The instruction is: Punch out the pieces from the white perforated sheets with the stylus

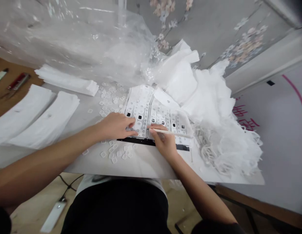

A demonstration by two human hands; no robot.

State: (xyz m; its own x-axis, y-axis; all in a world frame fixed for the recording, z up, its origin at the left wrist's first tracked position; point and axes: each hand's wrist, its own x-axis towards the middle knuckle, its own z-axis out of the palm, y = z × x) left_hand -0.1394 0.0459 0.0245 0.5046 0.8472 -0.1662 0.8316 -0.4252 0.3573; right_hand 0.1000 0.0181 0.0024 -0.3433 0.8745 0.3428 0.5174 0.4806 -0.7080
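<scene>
In the head view, a white panel with rows of small round marks and several black squares lies on the table in front of me. My left hand rests at its left front part, with thumb and a finger apart and their tips touching the panel. My right hand pinches a thin pale stick whose tip points left onto the panel near its middle. I cannot make out what kind of tool the stick is. A dark strip runs along the panel's front edge. Small translucent square frames lie scattered left of the panel.
Stacks of white strips lie at left, with a red-handled tool behind them. Clear plastic sheeting is heaped at the back. Crumpled white sheets and pale cords crowd the right. A power strip lies below.
</scene>
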